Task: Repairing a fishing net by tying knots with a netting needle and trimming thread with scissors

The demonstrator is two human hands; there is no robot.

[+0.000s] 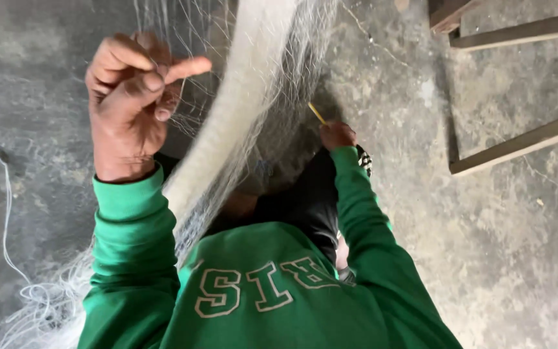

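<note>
My left hand (130, 103) is raised close to the camera, fingers pinched on thin strands of a white fishing net (240, 110). The net hangs in a thick bundle down the middle of the view and spreads into fine mesh beside that hand. Lower and to the right, my right hand (337, 134) is closed around a thin yellow netting needle (316, 113), whose tip pokes out toward the net. Both arms wear green sleeves, and my green sweatshirt fills the bottom of the view.
A grey concrete floor (498, 245) lies all around. A wooden frame (518, 145) stands at the upper right. Loose white net and line (33, 304) pile at the lower left. Dark trousers show under the net.
</note>
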